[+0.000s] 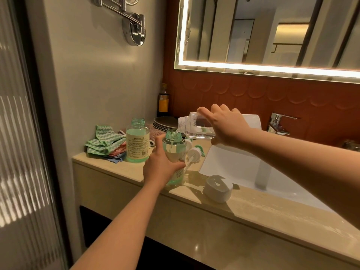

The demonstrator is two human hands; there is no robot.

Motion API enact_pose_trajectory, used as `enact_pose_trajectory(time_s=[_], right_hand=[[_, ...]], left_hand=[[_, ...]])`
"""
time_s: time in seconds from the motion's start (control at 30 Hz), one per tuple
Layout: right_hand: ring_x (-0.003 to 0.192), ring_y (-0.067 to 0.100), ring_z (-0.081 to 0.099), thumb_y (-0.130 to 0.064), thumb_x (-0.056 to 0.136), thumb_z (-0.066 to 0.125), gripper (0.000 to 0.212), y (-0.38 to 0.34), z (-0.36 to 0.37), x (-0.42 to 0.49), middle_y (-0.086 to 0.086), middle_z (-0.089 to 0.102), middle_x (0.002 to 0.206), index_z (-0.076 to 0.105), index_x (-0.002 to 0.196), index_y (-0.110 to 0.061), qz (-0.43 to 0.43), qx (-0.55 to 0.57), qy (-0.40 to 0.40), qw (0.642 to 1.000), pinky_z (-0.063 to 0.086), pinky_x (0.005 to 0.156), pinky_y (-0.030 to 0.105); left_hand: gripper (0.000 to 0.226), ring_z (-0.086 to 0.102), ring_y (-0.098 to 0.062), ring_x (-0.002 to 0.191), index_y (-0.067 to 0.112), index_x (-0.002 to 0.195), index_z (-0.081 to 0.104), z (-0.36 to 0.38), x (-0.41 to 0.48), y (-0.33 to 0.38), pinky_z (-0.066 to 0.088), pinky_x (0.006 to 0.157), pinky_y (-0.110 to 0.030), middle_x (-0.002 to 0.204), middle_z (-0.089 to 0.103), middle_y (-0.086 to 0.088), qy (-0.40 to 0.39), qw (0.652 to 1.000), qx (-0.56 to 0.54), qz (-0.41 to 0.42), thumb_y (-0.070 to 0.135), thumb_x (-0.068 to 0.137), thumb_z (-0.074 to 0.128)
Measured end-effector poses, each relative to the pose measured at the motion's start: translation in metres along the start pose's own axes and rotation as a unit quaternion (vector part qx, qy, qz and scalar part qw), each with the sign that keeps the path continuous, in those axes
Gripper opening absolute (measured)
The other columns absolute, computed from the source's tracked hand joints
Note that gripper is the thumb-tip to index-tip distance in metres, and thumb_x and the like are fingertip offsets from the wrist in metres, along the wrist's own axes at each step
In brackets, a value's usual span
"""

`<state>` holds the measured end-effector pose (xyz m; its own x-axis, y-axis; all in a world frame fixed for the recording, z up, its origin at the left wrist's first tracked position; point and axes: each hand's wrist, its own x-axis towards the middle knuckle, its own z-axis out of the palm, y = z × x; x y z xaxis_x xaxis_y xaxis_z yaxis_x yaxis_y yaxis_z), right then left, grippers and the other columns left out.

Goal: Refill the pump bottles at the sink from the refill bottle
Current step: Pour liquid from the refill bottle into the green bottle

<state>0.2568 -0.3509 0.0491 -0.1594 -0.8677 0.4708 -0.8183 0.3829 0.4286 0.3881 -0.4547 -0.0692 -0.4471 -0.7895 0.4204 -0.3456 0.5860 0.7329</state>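
Note:
My left hand (pixel 159 166) grips an uncapped green-tinted pump bottle (pixel 174 151) standing on the beige counter (pixel 243 215). My right hand (pixel 226 125) holds the clear refill bottle (pixel 191 125) tipped sideways, its mouth over the bottle's open neck, and a thin stream of clear liquid runs down into it. A second uncapped green bottle (pixel 137 140) with a label stands to the left, mostly full. Two white pump heads (pixel 194 152) with tubes lie on the counter just behind the gripped bottle.
A white sink basin (pixel 233 164) with a chrome tap (pixel 278 123) lies to the right. A white soap dish (pixel 217 189) sits near the counter's front edge. Folded cloths (pixel 105 143), stacked plates (pixel 165 123) and a dark bottle (pixel 163 100) fill the back left corner.

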Motion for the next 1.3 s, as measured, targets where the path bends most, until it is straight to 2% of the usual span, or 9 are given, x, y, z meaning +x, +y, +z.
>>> enact_pose_trajectory(time_s=[0.8,1.3], right_hand=[[0.105,0.023,0.044,-0.03,0.076,0.076,0.085,0.001,-0.005,0.003,0.009,0.046,0.123,0.022,0.141,-0.027,-0.006,-0.018,-0.009,1.0,0.042,0.089,0.038],[0.11,0.025,0.044,-0.03,0.076,0.074,0.086,0.003,-0.012,0.006,0.011,0.044,0.126,0.02,0.143,-0.027,-0.013,-0.05,-0.011,0.999,0.041,0.091,0.04]], left_hand=[[0.088,0.059,-0.03,0.103,0.033,0.133,0.018,-0.001,-0.001,-0.001,0.053,0.078,-0.04,0.121,0.058,-0.008,0.001,1.0,-0.009,0.002,0.032,0.069,0.079],[0.088,0.058,-0.029,0.108,0.032,0.134,0.017,-0.001,-0.001,-0.001,0.054,0.08,-0.04,0.127,0.055,-0.008,-0.002,1.0,-0.009,0.001,0.033,0.07,0.078]])
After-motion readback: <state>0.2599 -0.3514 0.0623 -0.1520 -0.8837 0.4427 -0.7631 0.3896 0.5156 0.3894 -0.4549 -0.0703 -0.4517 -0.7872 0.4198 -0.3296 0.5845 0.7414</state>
